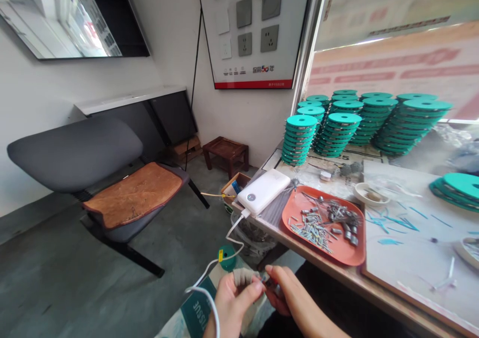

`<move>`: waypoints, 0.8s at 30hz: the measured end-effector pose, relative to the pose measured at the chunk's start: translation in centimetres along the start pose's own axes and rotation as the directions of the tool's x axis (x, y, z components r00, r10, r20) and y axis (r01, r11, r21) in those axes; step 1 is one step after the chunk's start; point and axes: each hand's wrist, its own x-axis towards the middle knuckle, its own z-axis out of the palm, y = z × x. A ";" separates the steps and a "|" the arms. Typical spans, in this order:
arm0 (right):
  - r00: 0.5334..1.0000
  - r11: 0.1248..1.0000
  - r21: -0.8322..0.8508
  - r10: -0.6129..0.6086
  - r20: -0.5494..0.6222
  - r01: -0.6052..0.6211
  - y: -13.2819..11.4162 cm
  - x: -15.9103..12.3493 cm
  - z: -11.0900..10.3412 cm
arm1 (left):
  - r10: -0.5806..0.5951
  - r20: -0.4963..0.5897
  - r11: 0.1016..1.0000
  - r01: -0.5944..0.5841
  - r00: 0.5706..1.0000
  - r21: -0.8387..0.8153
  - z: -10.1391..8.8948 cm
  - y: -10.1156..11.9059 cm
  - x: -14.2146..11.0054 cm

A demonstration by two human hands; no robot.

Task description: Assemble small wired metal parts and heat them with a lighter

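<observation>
Left hand (235,300) and right hand (282,288) meet, fingertips pinched on one small bluish-grey part (265,279), mostly hidden.
Ahead: one white rectangular power bank (264,191); ahead-right: one orange-red plastic tray (348,254) of many metal pieces (312,232).

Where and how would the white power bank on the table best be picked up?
Probably across the two long edges of the white power bank, near their middle, coming from above. It lies flat with its broad face up, which leaves those edges as the natural grip, and a cable's plug sits in its near end, so that end is better left free.
</observation>
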 end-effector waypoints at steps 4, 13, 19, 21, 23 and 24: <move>0.990 0.996 -0.018 -0.087 0.106 0.090 -1.6 -0.7 -0.7 | 0.007 -0.046 1.000 -0.007 0.999 0.009 -0.4 -0.8 0.2; 0.741 0.158 -0.984 -0.670 -0.047 0.080 -13.9 1.1 -6.6 | 0.014 -0.031 1.000 -0.014 0.999 -0.006 0.3 -1.0 0.3; 0.721 -0.022 -0.998 -0.693 -0.021 -0.051 -16.4 4.5 -5.9 | 0.085 0.086 0.996 -0.085 0.993 0.000 2.7 -1.2 0.6; 0.691 -0.065 -0.997 -0.722 0.025 -0.032 -15.7 1.9 -5.1 | 0.096 0.108 0.995 -0.097 0.990 0.008 3.5 -1.6 0.7; 0.667 -0.119 -0.993 -0.737 0.107 0.028 -14.3 -2.2 -5.0 | 0.064 0.149 0.998 -0.066 0.987 0.005 4.4 -2.2 0.8; 0.665 -0.151 -0.984 -0.726 0.178 0.098 -13.4 -4.4 -5.5 | 0.045 0.183 0.999 -0.045 0.982 -0.005 5.0 -2.4 0.8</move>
